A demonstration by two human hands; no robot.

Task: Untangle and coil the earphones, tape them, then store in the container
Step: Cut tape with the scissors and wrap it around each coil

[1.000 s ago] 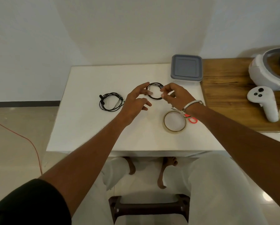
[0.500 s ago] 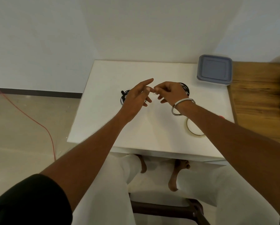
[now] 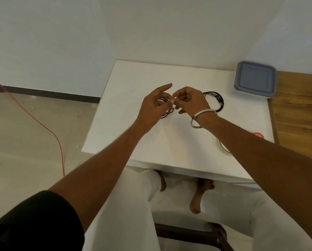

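Status: one coiled earphone set (image 3: pixel 217 101) lies flat on the white table (image 3: pixel 133 98), centre-right of frame, just behind the right wrist; whether it is taped cannot be told. A 2nd black set (image 3: pixel 167 113) sits at frame centre, mostly hidden under the left hand (image 3: pixel 154 107).

Hands: left hand has index extended, other fingers loosely curled. Right hand (image 3: pixel 190 101) is curled, thumb and forefinger tips meeting the left's. Both appear to pinch something small between them, poss. a tape piece; cannot confirm.

Tape roll (image 3: pixel 223 146) is part-hidden by the right forearm, lower right. Container (image 3: pixel 254 81), upper right, lid on.

Remaining (est.): finish the 2nd set, open the container, store both.

Markings: none legible.
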